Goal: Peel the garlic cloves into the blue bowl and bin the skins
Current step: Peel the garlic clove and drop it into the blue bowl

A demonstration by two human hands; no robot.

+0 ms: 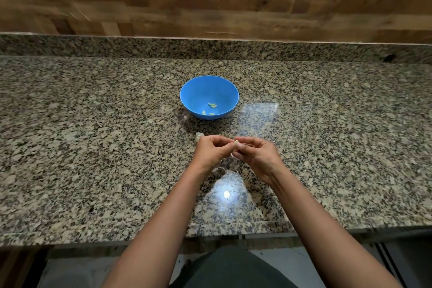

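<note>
A blue bowl [209, 87] stands on the granite counter with several peeled garlic cloves [212, 105] at its bottom. In front of it my left hand [211, 151] and my right hand [256, 156] meet, fingertips together, both pinching one small pale garlic clove [236, 141] between them. A scrap of skin hangs below the fingers. A pale garlic piece [198, 136] lies on the counter just behind my left hand, partly hidden by it. More skin bits [221, 169] lie under my wrists.
The speckled granite counter [93, 147] runs left and right, with a low granite upstand and a wooden wall [210, 14] behind. A bright light reflection [226, 194] shines near the front edge. No bin is in view.
</note>
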